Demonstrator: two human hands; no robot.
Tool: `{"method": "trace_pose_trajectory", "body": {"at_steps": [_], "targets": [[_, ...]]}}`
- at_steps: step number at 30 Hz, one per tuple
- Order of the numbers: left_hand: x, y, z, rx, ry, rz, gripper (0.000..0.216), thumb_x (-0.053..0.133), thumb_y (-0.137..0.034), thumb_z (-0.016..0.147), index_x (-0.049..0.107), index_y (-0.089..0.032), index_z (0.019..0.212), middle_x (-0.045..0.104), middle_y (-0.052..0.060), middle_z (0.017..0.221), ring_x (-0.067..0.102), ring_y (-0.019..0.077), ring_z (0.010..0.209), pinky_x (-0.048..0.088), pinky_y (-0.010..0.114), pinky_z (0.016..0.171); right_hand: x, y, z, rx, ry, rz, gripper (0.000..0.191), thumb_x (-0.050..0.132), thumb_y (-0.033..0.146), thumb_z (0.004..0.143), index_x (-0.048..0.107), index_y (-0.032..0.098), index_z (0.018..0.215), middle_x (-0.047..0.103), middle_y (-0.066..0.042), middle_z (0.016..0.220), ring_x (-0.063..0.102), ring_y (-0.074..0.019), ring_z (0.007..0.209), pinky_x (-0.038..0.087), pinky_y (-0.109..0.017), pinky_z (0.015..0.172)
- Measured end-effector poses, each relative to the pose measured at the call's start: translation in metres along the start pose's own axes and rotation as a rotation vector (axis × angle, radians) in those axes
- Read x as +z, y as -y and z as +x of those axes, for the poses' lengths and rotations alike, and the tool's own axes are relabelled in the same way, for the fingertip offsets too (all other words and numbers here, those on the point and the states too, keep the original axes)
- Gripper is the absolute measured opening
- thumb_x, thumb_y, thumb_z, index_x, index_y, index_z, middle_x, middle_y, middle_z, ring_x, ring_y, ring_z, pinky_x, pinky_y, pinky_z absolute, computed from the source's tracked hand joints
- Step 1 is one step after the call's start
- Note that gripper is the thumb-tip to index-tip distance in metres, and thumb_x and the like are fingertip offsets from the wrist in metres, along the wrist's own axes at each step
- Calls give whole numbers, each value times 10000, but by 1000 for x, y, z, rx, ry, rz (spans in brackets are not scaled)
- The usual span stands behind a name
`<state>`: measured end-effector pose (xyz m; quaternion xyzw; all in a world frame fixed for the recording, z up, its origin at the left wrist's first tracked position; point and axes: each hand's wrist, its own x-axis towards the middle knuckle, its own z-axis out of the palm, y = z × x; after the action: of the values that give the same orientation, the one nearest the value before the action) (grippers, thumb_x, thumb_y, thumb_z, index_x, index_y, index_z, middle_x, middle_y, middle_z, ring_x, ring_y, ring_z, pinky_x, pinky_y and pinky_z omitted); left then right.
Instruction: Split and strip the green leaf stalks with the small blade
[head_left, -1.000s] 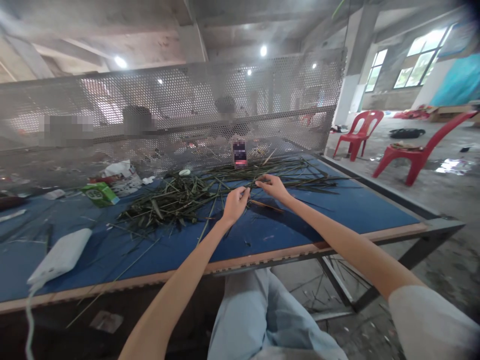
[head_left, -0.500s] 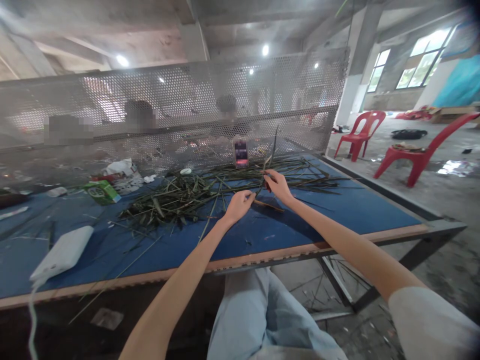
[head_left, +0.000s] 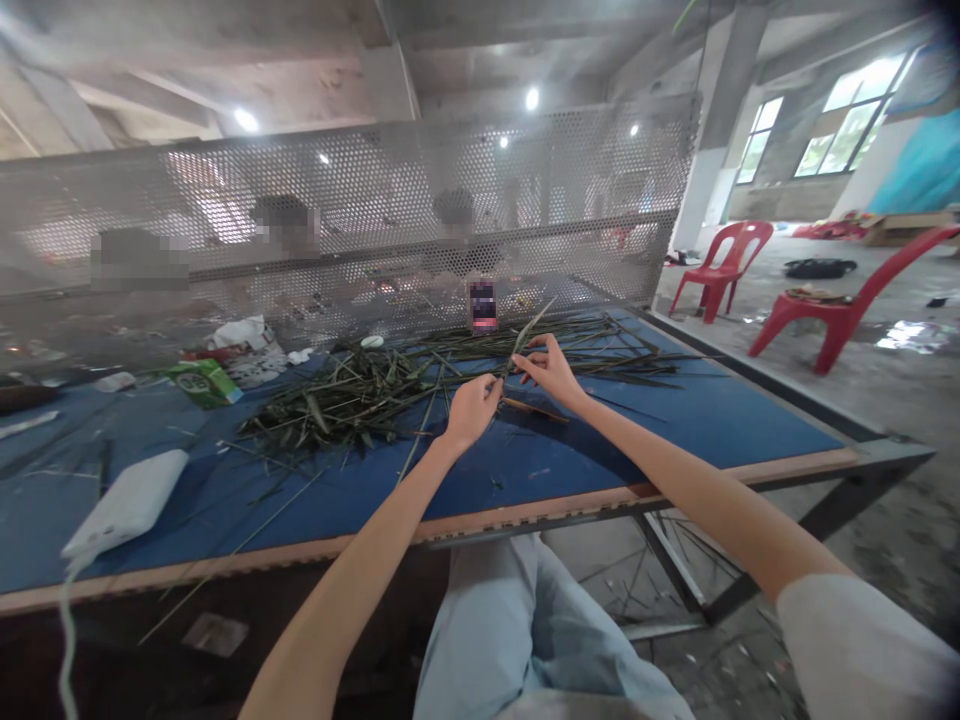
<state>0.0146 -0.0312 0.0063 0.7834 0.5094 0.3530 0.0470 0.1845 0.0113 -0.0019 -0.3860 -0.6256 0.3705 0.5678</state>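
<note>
A narrow green leaf strip point(head_left: 534, 324) rises at a slant above the table. My left hand point(head_left: 474, 410) pinches its lower end between thumb and fingers. Just to the right, my right hand point(head_left: 556, 374) has bent fingers at the strip, a little higher up; its fingertips close on it, though the exact contact is small and partly hidden. Below both hands a thin brown stick point(head_left: 536, 410) lies on the blue tabletop point(head_left: 645, 440). To the left spreads a pile of cut green leaves point(head_left: 337, 405), and more long leaf stalks point(head_left: 637, 362) lie behind my hands.
A white power bank point(head_left: 139, 505) with a cable lies at the left front, and a green box point(head_left: 202, 383) stands farther back. A perforated metal screen point(head_left: 360, 240) borders the table; people sit behind it. Red chairs point(head_left: 724, 270) stand on the floor at right.
The leaf strip has tipped from nearly upright to a rightward slant, its top now lower. My right hand has moved slightly left and its fingers are less tightly curled.
</note>
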Motion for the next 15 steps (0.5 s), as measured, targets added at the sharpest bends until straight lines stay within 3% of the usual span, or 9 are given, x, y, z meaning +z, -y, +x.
{"method": "trace_pose_trajectory", "body": {"at_steps": [4,7,12,15], "targets": [[-2,-6,-4,25,22,244,284,406,-312,958,626,-178,838,622,41,604,622,204,633,299,268,575,4,8,-3,159,203,-49,465,691,598,683,546,167,781,672,-40,596,605,-142,495,431,-225,455],[-2,-6,-5,29,60,349,291,384,-309,971,634,-182,893,686,71,718,658,226,723,317,276,607,3,9,-3,113,356,-103,459,701,588,672,619,141,613,656,-50,546,612,-137,523,458,-215,493],[1,-4,-4,-15,114,425,342,344,-331,981,645,-186,911,711,101,810,671,241,792,349,283,633,1,4,-3,83,398,-111,421,687,550,688,707,134,631,667,-46,540,584,-127,473,471,-226,486],[2,-4,-4,-15,140,441,330,345,-300,978,647,-182,922,710,103,816,674,243,798,360,284,638,3,0,-5,80,345,-141,370,672,490,714,702,133,621,660,-46,523,583,-131,455,476,-227,480]]}}
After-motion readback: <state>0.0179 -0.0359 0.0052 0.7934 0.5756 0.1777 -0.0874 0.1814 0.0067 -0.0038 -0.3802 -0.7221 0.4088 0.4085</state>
